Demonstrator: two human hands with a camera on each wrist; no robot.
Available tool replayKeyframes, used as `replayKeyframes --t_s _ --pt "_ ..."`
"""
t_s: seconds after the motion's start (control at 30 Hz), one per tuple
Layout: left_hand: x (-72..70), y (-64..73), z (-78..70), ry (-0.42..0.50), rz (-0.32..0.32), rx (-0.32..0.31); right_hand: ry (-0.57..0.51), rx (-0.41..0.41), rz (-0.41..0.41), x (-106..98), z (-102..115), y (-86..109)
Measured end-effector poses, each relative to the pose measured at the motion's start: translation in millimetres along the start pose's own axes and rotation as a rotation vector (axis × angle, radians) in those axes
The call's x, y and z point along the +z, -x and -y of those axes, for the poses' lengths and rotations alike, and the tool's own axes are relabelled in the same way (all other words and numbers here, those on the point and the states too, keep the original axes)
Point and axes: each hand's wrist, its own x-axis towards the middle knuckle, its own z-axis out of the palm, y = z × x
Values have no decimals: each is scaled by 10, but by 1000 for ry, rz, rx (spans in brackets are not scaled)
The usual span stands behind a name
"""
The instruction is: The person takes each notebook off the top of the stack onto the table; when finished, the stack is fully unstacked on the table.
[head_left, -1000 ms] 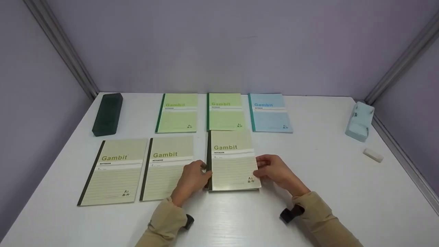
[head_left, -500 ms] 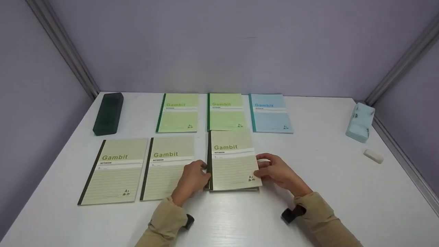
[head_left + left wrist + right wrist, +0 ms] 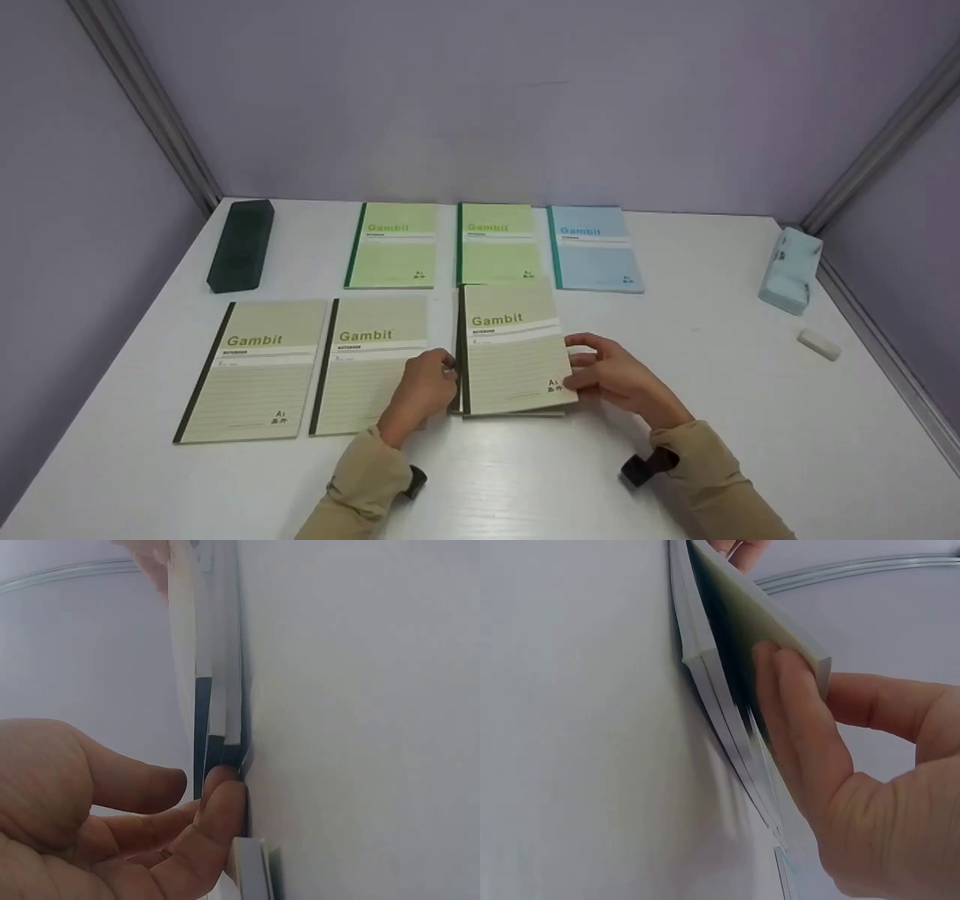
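Note:
In the head view a beige-green notebook (image 3: pixel 514 375) with a black spine lies at the top of a small stack, turned slightly. My right hand (image 3: pixel 619 375) pinches its lower right edge between thumb and fingers. The right wrist view shows that edge of the top notebook (image 3: pixel 780 622) raised off the lower notebooks (image 3: pixel 720 690). My left hand (image 3: pixel 424 390) is at the spine side, over the neighbouring beige-green notebook (image 3: pixel 375 319). In the left wrist view its bent fingers (image 3: pixel 225 810) touch the stack's spine edge, with the thumb apart from it.
Another beige-green notebook (image 3: pixel 251 375) lies at the left. Behind are two light green notebooks (image 3: pixel 397 259) (image 3: pixel 499 255) and a blue notebook (image 3: pixel 596 262). A dark green case (image 3: pixel 241 246) stands back left; a pale blue case (image 3: pixel 791 270) and white eraser (image 3: pixel 818 344) are at right.
My right hand has shifted slightly right and raised the top notebook's right edge, turning it a little. My left thumb has come off that notebook's spine.

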Motion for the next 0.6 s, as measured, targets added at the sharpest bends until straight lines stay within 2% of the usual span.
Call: replayKeyframes --t_s 0.17,0.3,0.6 --pt "0 -7 -12 -7 -1 -9 -75 -2 53 -15 7 37" --pt "-1 1 -16 0 -7 -6 -122 -18 55 -15 1 68" --pt "-14 26 3 1 -6 11 -151 -82 97 -104 -7 197"
